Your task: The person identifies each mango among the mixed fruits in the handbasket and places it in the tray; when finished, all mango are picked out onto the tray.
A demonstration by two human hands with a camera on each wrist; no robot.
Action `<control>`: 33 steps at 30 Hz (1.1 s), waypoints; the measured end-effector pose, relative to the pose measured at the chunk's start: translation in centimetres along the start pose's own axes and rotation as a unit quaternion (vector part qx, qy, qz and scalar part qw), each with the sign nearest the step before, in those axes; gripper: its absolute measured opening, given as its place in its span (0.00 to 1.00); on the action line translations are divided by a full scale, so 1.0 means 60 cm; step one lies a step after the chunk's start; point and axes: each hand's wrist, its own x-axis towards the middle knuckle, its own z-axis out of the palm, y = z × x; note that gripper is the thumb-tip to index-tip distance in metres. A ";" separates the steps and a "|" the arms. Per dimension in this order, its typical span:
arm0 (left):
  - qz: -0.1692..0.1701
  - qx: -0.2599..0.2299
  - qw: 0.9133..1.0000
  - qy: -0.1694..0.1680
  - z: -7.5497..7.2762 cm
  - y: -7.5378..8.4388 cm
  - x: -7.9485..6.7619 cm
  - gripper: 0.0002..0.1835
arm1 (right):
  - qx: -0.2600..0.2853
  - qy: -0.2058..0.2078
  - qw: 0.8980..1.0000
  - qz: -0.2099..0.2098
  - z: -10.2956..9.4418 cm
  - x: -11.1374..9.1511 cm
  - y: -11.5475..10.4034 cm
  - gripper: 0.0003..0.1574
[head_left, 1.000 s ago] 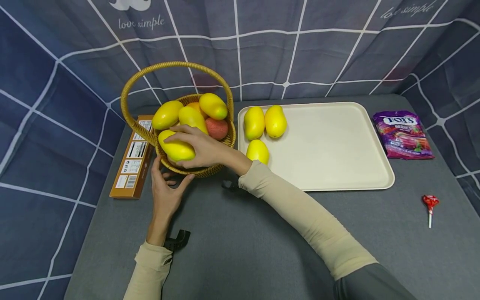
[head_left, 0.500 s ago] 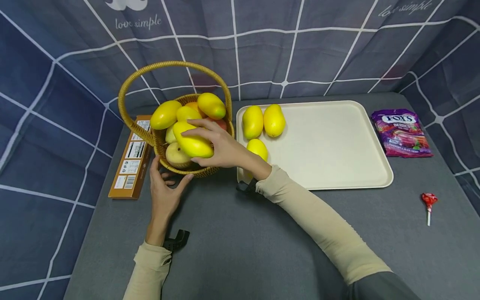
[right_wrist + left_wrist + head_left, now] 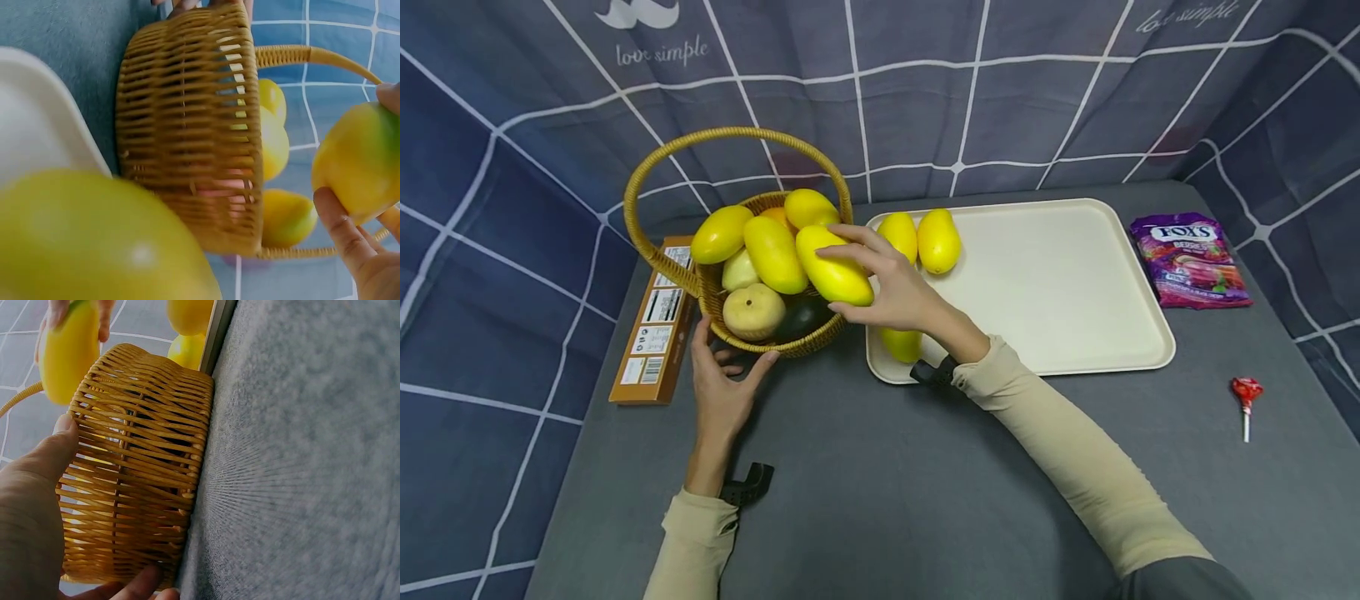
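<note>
My right hand (image 3: 902, 287) grips a yellow mango (image 3: 833, 267) between thumb and fingers, above the right rim of a wicker basket (image 3: 812, 343). The right wrist view shows this mango's green-tinged end. My left hand (image 3: 721, 392) holds the basket's near side, its thumb at the rim and fingers low on the woven wall (image 3: 137, 456). Inside lie more mangoes (image 3: 775, 254), a pale round fruit (image 3: 754, 312) and a dark green fruit (image 3: 805, 318). On a cream tray (image 3: 1037, 283) beside the basket are several mangoes (image 3: 938, 242), one (image 3: 901, 345) partly hidden by my right hand.
An orange-brown box (image 3: 651, 333) with white labels lies left of the basket. A purple candy bag (image 3: 1189, 260) sits right of the tray, and a red lollipop (image 3: 1246, 392) lies nearer. A checked cloth (image 3: 917, 108) hangs behind the table.
My right hand has lifted the mango from the front of the basket and carried it right, uncovering the pale and dark green fruits. My left hand keeps its place on the basket.
</note>
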 end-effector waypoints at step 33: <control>0.009 -0.006 1.000 0.007 0.003 -0.003 -0.001 0.55 | -0.084 0.077 0.965 0.234 -0.188 -0.120 0.180 0.40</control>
